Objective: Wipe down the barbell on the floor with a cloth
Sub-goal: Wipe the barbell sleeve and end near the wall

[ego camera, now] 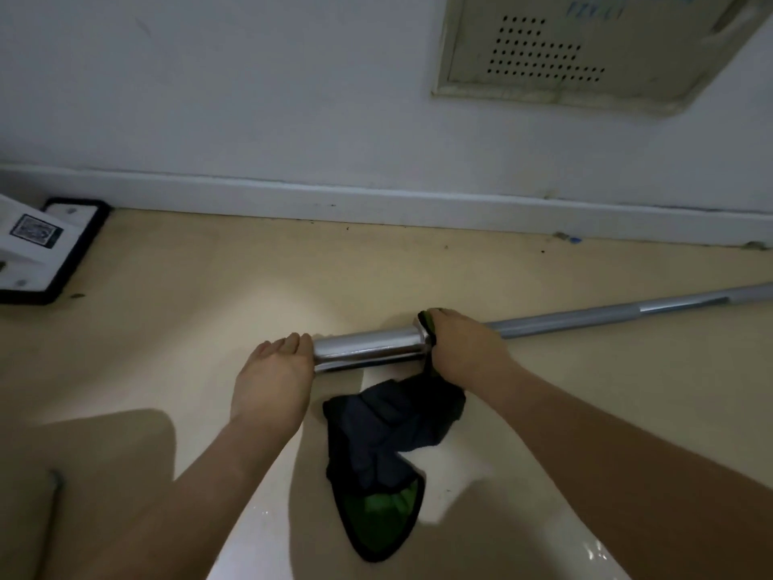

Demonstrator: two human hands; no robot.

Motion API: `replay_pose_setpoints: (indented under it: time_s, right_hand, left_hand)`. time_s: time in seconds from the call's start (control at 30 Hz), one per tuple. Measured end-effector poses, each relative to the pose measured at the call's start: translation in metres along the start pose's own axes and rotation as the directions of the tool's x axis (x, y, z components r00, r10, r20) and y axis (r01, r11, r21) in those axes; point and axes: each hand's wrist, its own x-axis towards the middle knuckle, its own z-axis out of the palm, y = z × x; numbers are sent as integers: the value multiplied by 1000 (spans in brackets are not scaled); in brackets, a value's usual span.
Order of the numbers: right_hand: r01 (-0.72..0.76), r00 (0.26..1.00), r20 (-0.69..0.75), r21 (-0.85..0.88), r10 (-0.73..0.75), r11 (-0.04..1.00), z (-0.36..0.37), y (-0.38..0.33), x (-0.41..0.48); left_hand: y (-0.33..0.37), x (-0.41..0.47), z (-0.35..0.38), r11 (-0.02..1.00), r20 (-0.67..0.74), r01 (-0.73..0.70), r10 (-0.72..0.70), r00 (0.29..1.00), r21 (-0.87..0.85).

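Observation:
A chrome barbell lies on the beige floor. Its thick sleeve (368,349) is in the middle, and the thinner shaft (606,316) runs off to the right edge. My left hand (272,376) rests on the sleeve's left end, fingers laid over it. Around the collar where sleeve meets shaft, my right hand (464,349) grips a dark cloth (389,433) wrapped on the bar. The rest of the cloth, dark blue with a green patch near its lower end, hangs down and trails on the floor toward me.
A white wall with a skirting board (334,198) runs just behind the bar. A white machine foot on a black plate (46,249) stands at the left. A perforated beige panel (585,48) is on the wall at upper right. My knee (83,475) is at lower left.

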Motion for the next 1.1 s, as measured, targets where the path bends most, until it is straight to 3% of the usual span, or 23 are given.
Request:
replay_pose_setpoints:
  time_s: [0.1,0.2,0.27,0.33,0.4,0.47,0.57,0.6,0.67,0.87,0.97,1.1]
  right_hand:
    - [-3,1000,20,-53,4,999,8,-1,-31]
    - [-131,973,186,-31,135,991,13,14,-78]
    - [-143,989,33,-1,143,990,3,22,-74]
    - [-15,991,-130,50,21,999,0,13,-54]
    - [58,995,-86,118,-48,991,8,2,-38]
    - [31,999,19,234,-36,972,16,1,-27]
    - [63,998,8,264,-68,962,24,15,-26]
    - [98,995,-8,239,-99,966,23,19,-28]
    - [128,992,-3,123,-128,984,20,28,-31]
    - [-178,975,121,-72,186,981,-3,95,-45]
    - [-214,957,139,-255,255,943,-11,102,-57]
    - [-221,928,227,-301,294,928,-25,105,-62]
  left_hand:
    - [2,2,-4,999,14,-12,12,1000,32]
    - [3,1,-7,1000,49,16,-17,999,20]
    - [7,1,-10,999,58,38,-38,998,7]
    - [10,-2,-8,1000,58,23,-22,998,-8]
    - [18,-9,-22,1000,98,23,-22,995,-12]
    - [34,-9,-39,1000,158,20,-21,987,10]
    - [86,6,-48,968,129,-97,129,983,-232]
    - [105,15,-46,929,99,-149,193,976,-339]
    - [132,28,-34,899,113,-201,263,958,-390]
    - [153,9,-10,955,90,-229,249,964,-190]
    - [148,-1,-5,953,42,-259,268,962,-155]
    - [141,1,-1,934,28,-314,323,946,-169]
